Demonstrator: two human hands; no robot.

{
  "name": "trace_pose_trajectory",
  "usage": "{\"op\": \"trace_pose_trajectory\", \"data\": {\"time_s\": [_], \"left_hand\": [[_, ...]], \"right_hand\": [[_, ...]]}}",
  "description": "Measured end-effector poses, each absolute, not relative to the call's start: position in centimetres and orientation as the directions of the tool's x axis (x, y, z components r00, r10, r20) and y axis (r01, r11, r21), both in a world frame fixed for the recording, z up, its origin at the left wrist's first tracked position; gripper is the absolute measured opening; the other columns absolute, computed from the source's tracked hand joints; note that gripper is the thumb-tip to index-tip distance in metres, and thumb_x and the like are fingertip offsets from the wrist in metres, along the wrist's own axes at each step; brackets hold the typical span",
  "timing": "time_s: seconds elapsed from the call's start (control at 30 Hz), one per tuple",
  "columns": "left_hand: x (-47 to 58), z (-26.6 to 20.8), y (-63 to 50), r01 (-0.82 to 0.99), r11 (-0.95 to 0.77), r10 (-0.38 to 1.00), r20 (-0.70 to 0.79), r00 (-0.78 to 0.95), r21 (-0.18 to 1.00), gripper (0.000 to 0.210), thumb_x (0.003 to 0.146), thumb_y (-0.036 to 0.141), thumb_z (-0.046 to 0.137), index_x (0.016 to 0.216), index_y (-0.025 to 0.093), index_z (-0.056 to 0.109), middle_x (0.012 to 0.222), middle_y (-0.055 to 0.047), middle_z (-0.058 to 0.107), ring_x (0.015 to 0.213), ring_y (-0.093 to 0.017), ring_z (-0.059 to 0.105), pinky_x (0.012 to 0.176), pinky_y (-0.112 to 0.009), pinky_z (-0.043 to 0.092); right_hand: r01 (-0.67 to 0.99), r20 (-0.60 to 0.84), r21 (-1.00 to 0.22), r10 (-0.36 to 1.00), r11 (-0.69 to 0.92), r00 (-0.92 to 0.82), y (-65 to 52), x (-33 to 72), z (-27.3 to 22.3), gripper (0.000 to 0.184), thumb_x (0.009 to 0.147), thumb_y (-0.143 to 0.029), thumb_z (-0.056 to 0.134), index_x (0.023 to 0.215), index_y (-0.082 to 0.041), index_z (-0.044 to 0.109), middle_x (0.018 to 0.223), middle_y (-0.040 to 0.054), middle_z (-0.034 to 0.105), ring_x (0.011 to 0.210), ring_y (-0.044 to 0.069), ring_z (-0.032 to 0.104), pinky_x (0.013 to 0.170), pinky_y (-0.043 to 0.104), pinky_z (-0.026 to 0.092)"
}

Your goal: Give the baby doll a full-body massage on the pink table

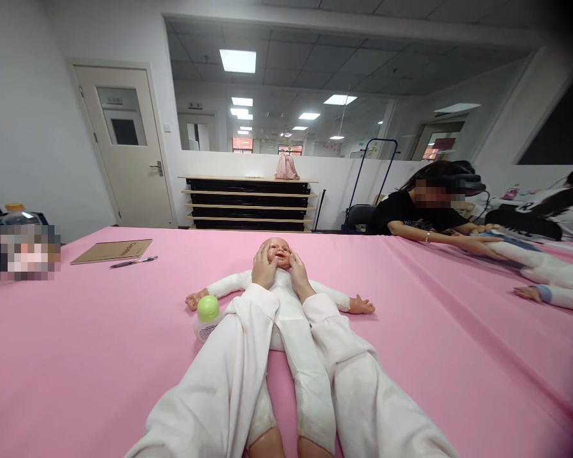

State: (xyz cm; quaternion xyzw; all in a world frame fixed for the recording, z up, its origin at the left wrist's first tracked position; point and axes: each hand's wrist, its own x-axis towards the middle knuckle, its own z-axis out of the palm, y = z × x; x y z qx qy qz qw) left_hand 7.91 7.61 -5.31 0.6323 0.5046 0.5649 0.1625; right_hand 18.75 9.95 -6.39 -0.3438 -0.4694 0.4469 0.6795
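A baby doll (pixel 286 312) with a white cloth body lies on its back, its head towards the far edge of the table and its arms spread. My left hand (pixel 263 268) rests against one side of the doll's face, with the fingers stretched up along the head. On the other side, my right hand (pixel 300 272) lies against the cheek in the same way. Both thumbs are near the doll's mouth. Neither hand grips anything. Beside my left forearm stands a small bottle (pixel 207 319) with a green cap, close to the doll's hand.
A pink cloth (pixel 124 356) covers the table. A brown notebook (pixel 112 251) and a pen (pixel 134 261) lie at the far left. At the right, a co-worker (pixel 424 207) in a headset reaches towards another doll (pixel 544 257). Behind the table stands a low shelf (pixel 248 202).
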Motion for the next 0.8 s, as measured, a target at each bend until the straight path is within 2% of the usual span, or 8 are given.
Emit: {"op": "trace_pose_trajectory", "data": {"time_s": [0.23,0.37,0.53,0.63,0.8], "left_hand": [[7.98,-5.09,7.25,0.489,-0.436,0.819,0.558,-0.132,0.756,0.062,0.072,0.027,0.061,0.129,0.018,0.037,0.136,-0.009,0.036,0.129,-0.022,0.027,0.109,-0.036,0.020],[7.97,-5.36,7.51,0.444,-0.433,0.826,0.542,-0.151,0.784,0.056,0.076,0.024,0.056,0.129,0.020,0.038,0.137,-0.007,0.035,0.129,-0.021,0.027,0.109,-0.035,0.020],[7.89,-5.57,7.95,0.386,-0.457,0.824,0.544,-0.156,0.802,0.045,0.083,0.022,0.042,0.127,0.020,0.041,0.137,-0.005,0.037,0.130,-0.019,0.027,0.110,-0.034,0.020],[7.87,-5.48,7.90,0.395,-0.469,0.819,0.556,-0.138,0.790,0.051,0.079,0.025,0.050,0.128,0.019,0.039,0.137,-0.006,0.036,0.130,-0.020,0.027,0.110,-0.034,0.020],[7.94,-5.27,7.48,0.457,-0.460,0.813,0.568,-0.127,0.761,0.068,0.067,0.029,0.066,0.129,0.018,0.038,0.138,-0.008,0.035,0.130,-0.024,0.026,0.109,-0.037,0.021]], "right_hand": [[-0.248,0.335,-0.899,0.931,0.361,0.143,8.98,18.67,-5.78,0.065,0.061,-0.034,0.067,0.121,-0.016,0.049,0.129,0.0088,0.048,0.119,0.022,0.045,0.102,0.037,0.036],[-0.221,0.349,-0.903,0.929,0.369,0.127,9.22,18.73,-6.04,0.066,0.060,-0.033,0.068,0.121,-0.017,0.049,0.130,0.0087,0.047,0.118,0.022,0.045,0.102,0.036,0.036],[-0.281,0.316,-0.896,0.938,0.344,0.141,9.76,18.66,-6.37,0.056,0.068,-0.037,0.060,0.120,-0.019,0.050,0.131,0.0070,0.046,0.118,0.021,0.046,0.099,0.037,0.039],[-0.296,0.297,-0.896,0.942,0.332,0.155,9.64,18.58,-6.24,0.054,0.071,-0.037,0.057,0.120,-0.017,0.050,0.130,0.0083,0.047,0.117,0.022,0.046,0.098,0.037,0.040],[-0.267,0.300,-0.908,0.946,0.323,0.123,9.08,18.60,-5.90,0.064,0.065,-0.032,0.062,0.125,-0.016,0.045,0.133,0.0093,0.043,0.118,0.023,0.046,0.097,0.036,0.042]]}}
